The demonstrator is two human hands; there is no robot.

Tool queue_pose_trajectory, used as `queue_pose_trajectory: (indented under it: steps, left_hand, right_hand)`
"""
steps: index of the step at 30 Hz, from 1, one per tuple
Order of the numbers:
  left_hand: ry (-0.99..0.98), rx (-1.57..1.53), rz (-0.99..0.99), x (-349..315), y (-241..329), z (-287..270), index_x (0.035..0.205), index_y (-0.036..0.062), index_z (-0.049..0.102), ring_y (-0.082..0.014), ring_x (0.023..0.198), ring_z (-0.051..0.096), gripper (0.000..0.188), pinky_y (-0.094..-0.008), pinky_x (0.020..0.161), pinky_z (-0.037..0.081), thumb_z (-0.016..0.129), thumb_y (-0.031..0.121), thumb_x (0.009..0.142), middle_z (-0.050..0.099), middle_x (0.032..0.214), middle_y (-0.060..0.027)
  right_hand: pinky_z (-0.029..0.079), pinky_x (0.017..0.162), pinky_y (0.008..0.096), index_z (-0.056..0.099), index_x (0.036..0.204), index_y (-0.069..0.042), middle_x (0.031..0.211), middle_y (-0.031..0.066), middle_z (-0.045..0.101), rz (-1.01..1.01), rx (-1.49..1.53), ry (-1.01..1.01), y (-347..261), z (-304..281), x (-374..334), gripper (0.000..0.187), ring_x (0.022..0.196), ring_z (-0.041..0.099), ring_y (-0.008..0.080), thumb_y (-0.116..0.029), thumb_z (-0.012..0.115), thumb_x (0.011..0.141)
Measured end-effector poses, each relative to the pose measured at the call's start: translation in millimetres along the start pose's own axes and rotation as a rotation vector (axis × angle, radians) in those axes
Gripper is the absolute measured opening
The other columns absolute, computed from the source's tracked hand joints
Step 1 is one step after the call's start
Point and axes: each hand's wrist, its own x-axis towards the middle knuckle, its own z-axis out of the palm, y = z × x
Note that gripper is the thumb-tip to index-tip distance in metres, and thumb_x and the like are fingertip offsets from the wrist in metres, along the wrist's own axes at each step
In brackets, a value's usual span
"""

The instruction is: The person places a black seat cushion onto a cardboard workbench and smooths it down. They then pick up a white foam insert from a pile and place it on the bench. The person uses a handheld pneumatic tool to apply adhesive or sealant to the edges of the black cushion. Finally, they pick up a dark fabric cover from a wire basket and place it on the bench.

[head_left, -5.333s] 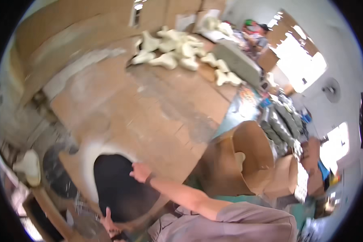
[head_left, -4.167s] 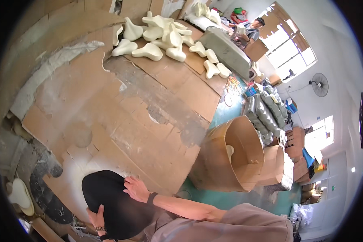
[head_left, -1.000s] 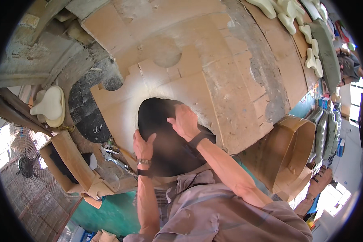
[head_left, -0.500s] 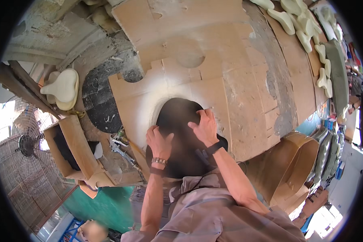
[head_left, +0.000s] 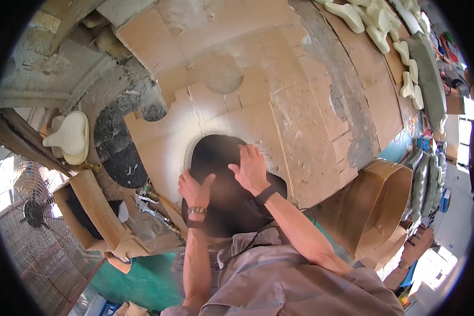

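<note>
In front of my body lies a black saddle-shaped piece (head_left: 216,150), rounded at its far end and wide toward me; its surface is dark and blurred. My left hand (head_left: 196,190) has its fingers bent over the left edge, thumb laid apart on top. On the opposite edge, farther from me, my right hand (head_left: 251,169) curls its fingers over the rim, its thumb pointing inward. Both hands appear to hold the piece by its edges; the fingertips are partly hidden. Pale overspray colours the cardboard (head_left: 284,121) around the far end.
Left of the piece lie a metal spray gun (head_left: 151,206) and an open cardboard box (head_left: 92,203). Cream foam saddles (head_left: 71,134) are stacked beyond them, near a wire-caged fan (head_left: 34,213). More foam saddles (head_left: 345,17) line the far right. A large carton (head_left: 379,205) stands at right.
The view has shifted, so the table's things sit further left in it. Both hands keep nearly the same places on the black piece's edges.
</note>
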Motion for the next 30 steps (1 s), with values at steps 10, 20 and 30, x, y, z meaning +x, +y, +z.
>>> queue_pose_trajectory:
  steps: [10, 20, 30]
  left_hand:
    - [0.002, -0.228, 0.358, -26, -2, -11, 0.12, -0.0001, 0.056, -0.0411, 0.113, 0.057, 0.064, -0.0469, 0.096, 0.047, 0.09, 0.014, 0.068, 0.06, 0.119, -0.0204]
    - [-0.009, -0.493, 0.055, -4, -20, 5, 0.134, -0.0023, 0.044, -0.0335, 0.117, 0.06, 0.067, -0.0405, 0.102, 0.047, 0.082, 0.005, 0.08, 0.06, 0.127, -0.0232]
    - [-0.153, -0.561, 0.014, -1, -10, -11, 0.145, -0.0029, 0.042, -0.0324, 0.129, 0.053, 0.076, -0.0406, 0.11, 0.042, 0.081, 0.006, 0.08, 0.054, 0.14, -0.0238]
  right_hand:
    - [0.046, 0.093, 0.0441, 0.059, 0.126, 0.001, 0.123, 0.0154, 0.056, -0.078, 0.123, -0.011, 7, -9, -9, 0.066, 0.112, 0.055, 0.0346, -0.015, 0.085, 0.067]
    - [0.046, 0.094, 0.045, 0.055, 0.129, 0.001, 0.12, 0.0162, 0.059, -0.02, 0.043, -0.052, -9, -2, -2, 0.069, 0.111, 0.056, 0.0347, -0.013, 0.084, 0.068]
    - [0.053, 0.086, 0.0451, 0.063, 0.116, 0.002, 0.102, 0.0186, 0.061, -0.036, 0.228, -0.133, -2, -6, -12, 0.051, 0.098, 0.062, 0.038, -0.02, 0.08, 0.073]
